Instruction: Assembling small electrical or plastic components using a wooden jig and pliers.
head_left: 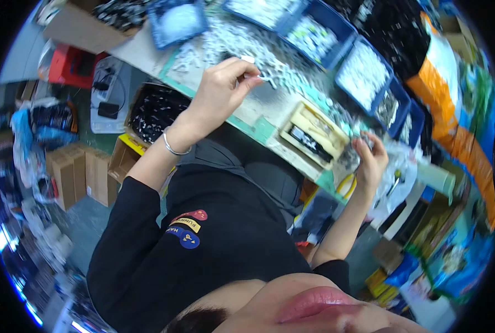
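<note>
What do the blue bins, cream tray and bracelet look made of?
Blue bins: probably moulded plastic, slight sheen; evenly coloured, thin walls.
Cream tray: plastic or painted wood, can't tell; pale, fairly matte surface.
Bracelet: likely polished metal; bright silvery glint.

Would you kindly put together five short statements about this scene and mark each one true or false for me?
1. The left hand has a bracelet at its wrist. True.
2. The cream tray has dark pieces in it. True.
3. The cream tray is closer to the left hand than to any other hand. False: the right hand is closer.
4. Blue bins stand beyond the hands, on the far side of the table. True.
5. The two hands are touching each other. False: they are well apart.
</note>
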`<state>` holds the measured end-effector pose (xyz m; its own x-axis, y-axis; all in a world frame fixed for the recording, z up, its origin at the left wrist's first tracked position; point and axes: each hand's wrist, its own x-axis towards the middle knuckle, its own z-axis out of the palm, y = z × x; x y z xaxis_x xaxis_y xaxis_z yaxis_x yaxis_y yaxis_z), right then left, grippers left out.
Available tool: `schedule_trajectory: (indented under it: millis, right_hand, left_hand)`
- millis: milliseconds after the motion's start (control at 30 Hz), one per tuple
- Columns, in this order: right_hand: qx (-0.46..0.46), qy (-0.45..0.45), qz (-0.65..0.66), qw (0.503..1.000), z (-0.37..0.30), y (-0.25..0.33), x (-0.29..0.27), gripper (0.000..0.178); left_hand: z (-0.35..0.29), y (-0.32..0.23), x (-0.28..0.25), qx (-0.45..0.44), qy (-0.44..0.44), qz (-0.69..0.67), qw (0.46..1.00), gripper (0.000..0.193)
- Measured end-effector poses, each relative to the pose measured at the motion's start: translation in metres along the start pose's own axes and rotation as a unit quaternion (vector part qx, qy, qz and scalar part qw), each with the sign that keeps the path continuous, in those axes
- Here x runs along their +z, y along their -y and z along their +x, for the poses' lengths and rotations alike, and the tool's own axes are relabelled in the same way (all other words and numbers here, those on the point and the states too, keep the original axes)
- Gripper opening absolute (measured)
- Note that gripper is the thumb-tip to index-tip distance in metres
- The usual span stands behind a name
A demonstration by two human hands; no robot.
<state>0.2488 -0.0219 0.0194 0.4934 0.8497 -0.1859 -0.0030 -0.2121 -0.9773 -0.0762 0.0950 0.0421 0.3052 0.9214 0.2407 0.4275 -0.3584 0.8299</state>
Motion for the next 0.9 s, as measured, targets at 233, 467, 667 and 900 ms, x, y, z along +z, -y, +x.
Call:
schedule_trajectory:
  millis: [233, 467, 667, 900]
  right_hand:
    - [-0.053, 0.007, 0.023, 0.998, 0.011, -0.011, 0.009, 0.02]
    - [-0.098, -0.016, -0.018, 0.995, 0.009, 0.009, 0.021, 0.02]
    - [-0.081, 0.013, -0.072, 0.994, 0.003, 0.011, 0.036, 0.021]
    - [-0.103, 0.028, -0.052, 0.993, -0.02, 0.044, 0.042, 0.026]
  left_hand:
    - [0.02, 0.042, -0.104, 0.083, -0.15, 0.133, 0.976, 0.014]
    - [0.058, 0.073, -0.123, 0.223, -0.099, 0.427, 0.871, 0.01]
    - [0.069, 0.096, -0.118, 0.226, -0.019, 0.488, 0.843, 0.007]
    - [0.046, 0.044, -0.11, 0.153, -0.052, 0.216, 0.963, 0.012]
